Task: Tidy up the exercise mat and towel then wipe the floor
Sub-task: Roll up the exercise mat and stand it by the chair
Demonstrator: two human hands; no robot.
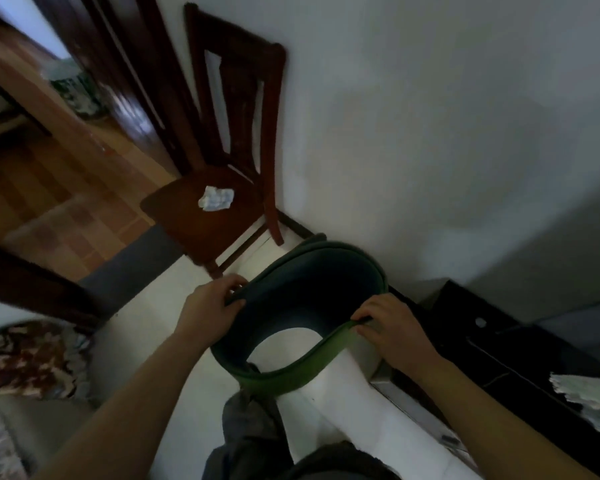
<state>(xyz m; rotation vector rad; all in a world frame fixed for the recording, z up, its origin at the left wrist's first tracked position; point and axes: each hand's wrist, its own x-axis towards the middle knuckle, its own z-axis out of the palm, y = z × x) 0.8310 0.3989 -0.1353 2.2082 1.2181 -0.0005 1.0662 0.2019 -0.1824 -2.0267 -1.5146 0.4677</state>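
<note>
The mat [302, 306] is green outside and dark inside. It is bent into a big open loop and held up above the white floor [174, 306], near the wall [430, 133]. It is not a tight roll. You can see the floor right through the hole in the middle.

The left hand [212, 306] is closed on the left edge of the mat, with the fingers curled over the top. The right hand [392, 327] is closed on the right edge, pinching it.

What could go wrong? The mat looks springy, and only two spots hold it. If one hand slips, the loop may pop open and flop down. The loose roll could also sag and come undone when it is put away, because nothing ties it.

A dark chair [229, 188] stands just past the mat, with a crumpled white thing [216, 199] on its seat. It may be the towel, but that is hard to tell. If the mat swings that way, it could hit a chair leg. A dark cabinet [499, 341] is close on the right too, so the mat could bump it there.
</note>
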